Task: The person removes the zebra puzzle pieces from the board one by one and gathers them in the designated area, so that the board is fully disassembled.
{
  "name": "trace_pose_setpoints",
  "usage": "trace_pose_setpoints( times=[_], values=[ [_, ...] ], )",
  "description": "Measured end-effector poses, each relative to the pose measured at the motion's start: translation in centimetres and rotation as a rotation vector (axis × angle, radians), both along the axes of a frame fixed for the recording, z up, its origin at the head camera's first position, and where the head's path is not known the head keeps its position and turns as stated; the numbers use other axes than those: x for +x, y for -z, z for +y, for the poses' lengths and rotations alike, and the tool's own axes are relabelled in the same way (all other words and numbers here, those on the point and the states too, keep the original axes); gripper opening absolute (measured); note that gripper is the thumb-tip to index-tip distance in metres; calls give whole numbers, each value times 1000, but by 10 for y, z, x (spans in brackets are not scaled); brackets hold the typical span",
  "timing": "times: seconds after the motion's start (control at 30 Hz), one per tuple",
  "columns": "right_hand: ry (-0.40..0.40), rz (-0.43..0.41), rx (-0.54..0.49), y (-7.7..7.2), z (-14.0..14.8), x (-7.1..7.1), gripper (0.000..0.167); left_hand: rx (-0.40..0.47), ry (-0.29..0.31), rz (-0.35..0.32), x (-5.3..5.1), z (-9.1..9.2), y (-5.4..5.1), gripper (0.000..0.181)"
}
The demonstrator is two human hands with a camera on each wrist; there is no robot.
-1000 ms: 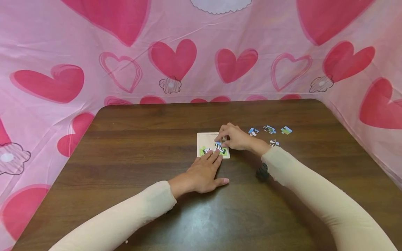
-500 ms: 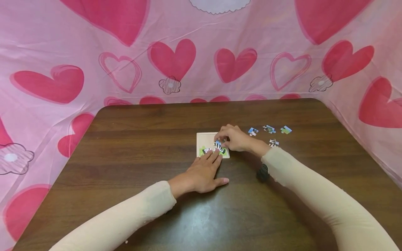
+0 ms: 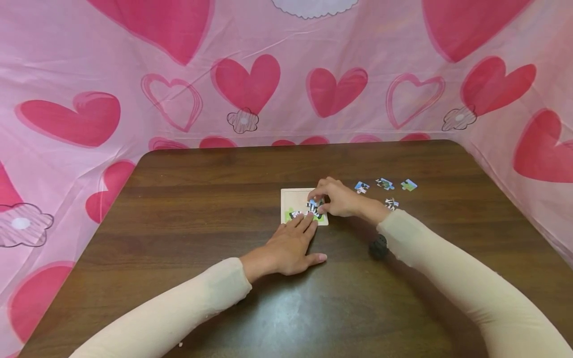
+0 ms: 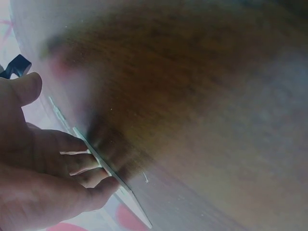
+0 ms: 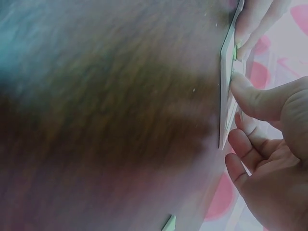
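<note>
- R hand [image 3: 338, 197] is pinching striped pc [image 3: 314, 206] at R part of tray [image 3: 293, 197]; seating unclear.
- L hand [image 3: 288, 248] is resting extended fingers on tray's nr edge.
- Pc prob. being light, stiff, thin; edges likely giving best fingertip hold.
- 4 loose pcs [image 3: 385, 184] lying R.

A brown, wood-grained surface [image 3: 201, 199] with rounded far corners carries a pale glare [image 3: 291, 311] near its front; a tiny white speck [image 3: 180, 344] shows to the left of that. Pink cloth [image 3: 380, 35] hangs behind and along both sides, creased in places. It is printed with solid red hearts [image 3: 245, 87], thin outlined hearts [image 3: 414, 101] and sketched flowers [image 3: 243, 121]. A white scalloped shape [image 3: 313, 7] is cut off at the top.
</note>
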State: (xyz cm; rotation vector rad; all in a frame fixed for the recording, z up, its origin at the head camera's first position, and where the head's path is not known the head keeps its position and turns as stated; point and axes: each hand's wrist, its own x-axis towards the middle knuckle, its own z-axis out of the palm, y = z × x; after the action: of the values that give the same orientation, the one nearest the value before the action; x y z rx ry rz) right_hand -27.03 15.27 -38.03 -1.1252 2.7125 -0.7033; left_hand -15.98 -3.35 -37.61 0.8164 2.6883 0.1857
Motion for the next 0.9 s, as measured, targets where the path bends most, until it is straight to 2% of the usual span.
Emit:
trace_pose_setpoints(
  times=[0.2,0.63,0.9],
  values=[
    [5,8,19,-3,3,1,29,-3,-2,-3,0,0,-1,82],
    [19,41,-25,-5,12,-1,33,-2,-9,-10,0,0,0,82],
    [67,31,-20,-11,26,1,35,3,-11,1,1,1,0,82]
  ],
)
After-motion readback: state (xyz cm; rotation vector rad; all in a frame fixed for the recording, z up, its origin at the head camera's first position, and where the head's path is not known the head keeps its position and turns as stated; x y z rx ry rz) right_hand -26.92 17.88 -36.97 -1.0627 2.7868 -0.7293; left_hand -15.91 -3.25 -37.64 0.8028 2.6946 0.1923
